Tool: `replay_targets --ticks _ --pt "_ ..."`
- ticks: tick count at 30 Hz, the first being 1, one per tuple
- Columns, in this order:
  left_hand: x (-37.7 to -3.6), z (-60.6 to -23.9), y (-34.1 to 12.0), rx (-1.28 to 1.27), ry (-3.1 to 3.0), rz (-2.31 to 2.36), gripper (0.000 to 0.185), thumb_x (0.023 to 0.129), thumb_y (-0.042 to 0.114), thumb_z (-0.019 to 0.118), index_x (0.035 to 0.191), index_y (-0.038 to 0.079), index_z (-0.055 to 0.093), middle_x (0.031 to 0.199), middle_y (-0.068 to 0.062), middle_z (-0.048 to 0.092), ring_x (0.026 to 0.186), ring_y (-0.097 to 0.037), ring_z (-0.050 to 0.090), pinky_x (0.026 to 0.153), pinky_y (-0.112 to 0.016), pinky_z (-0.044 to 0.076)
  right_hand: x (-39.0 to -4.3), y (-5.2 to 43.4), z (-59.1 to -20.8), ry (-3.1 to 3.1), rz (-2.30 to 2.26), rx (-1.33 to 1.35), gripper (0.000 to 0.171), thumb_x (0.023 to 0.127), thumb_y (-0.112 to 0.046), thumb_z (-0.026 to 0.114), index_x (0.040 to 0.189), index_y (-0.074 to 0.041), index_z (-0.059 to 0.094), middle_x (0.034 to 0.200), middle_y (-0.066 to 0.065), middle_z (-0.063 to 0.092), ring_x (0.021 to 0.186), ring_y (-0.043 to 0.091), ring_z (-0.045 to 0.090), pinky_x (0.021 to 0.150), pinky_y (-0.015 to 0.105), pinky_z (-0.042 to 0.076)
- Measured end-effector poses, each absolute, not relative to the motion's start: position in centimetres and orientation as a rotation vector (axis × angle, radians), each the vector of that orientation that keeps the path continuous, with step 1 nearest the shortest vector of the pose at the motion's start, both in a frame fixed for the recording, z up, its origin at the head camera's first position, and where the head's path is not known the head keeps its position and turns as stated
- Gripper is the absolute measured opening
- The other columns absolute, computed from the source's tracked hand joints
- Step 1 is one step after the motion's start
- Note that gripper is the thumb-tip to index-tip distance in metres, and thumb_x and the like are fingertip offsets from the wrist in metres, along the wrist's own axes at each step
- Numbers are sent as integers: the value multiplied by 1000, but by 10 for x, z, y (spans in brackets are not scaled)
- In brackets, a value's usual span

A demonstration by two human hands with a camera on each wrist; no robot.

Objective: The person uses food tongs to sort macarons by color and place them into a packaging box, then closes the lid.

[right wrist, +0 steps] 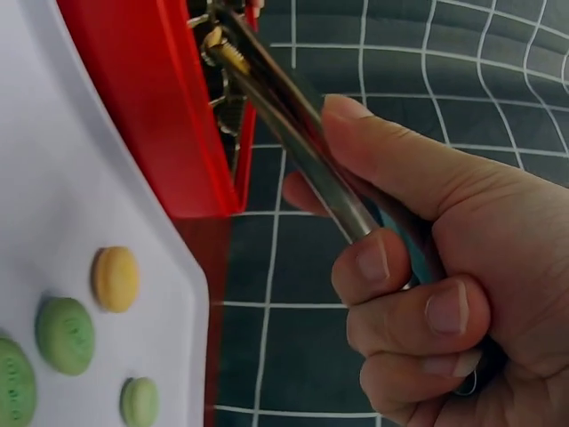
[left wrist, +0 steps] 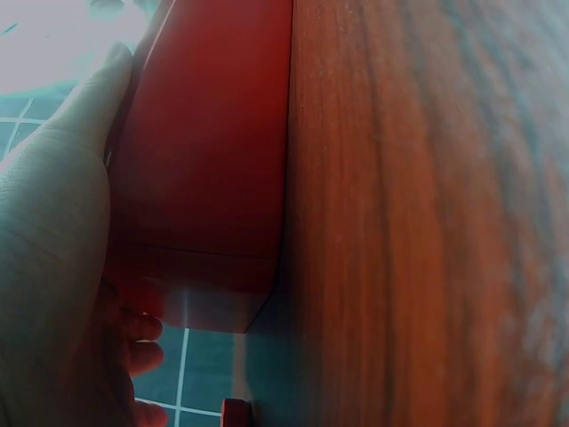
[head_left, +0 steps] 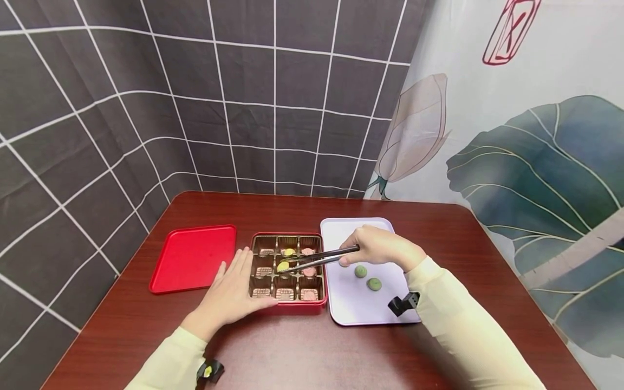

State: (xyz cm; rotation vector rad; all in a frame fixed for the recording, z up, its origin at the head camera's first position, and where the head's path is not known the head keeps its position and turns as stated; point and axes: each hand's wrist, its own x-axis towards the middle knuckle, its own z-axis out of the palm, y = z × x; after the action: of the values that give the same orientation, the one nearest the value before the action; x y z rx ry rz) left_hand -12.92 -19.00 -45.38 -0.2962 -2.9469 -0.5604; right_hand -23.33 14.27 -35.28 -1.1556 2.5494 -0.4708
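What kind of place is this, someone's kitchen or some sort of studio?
Probably a staged tabletop set, not a real kitchen: printed cloth backdrops hang behind a small wooden table. On it the right hand works tongs over a red box, beside a pale tray.

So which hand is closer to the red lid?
Left. The left hand lies flat against the red box, just right of the red lid. The right hand holds tongs over the white tray, farther away.
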Motion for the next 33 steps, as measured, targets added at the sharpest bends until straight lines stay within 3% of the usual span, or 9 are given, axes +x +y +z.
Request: replay_targets --ticks 7,15,24,33 --pt "-130 -454 -191 -301 -2952 -563 124 65 81 63 151 0 23 156 -18 24 144 -36 18 111 -61 16 -232 129 -340 2566 -362 -1169 16 84 -39 73 79 -24 75 59 -16 56 60 5 47 54 25 40" --pt "-129 -454 -191 -303 -2942 -569 124 64 79 65 151 0 23 155 -18 25 144 -35 18 111 -61 17 -231 111 -330 2615 -215 -1119 15 84 -37 74 87 -22 77 65 -16 63 65 7 52 59 26 44" --pt "-129 -454 -192 -309 -2953 -550 125 65 82 62 151 0 22 156 -18 23 144 -34 17 111 -60 16 -229 107 -325 2620 -189 -1088 15 83 -34 75 89 -20 78 62 -17 61 63 7 52 56 26 44" --pt "-128 -453 -191 -311 -2944 -558 123 65 80 64 150 -1 24 155 -18 24 143 -36 19 111 -61 17 -229 111 -327 2631 -186 -1099 20 83 -38 75 92 -21 78 67 -18 63 66 6 54 60 26 46"
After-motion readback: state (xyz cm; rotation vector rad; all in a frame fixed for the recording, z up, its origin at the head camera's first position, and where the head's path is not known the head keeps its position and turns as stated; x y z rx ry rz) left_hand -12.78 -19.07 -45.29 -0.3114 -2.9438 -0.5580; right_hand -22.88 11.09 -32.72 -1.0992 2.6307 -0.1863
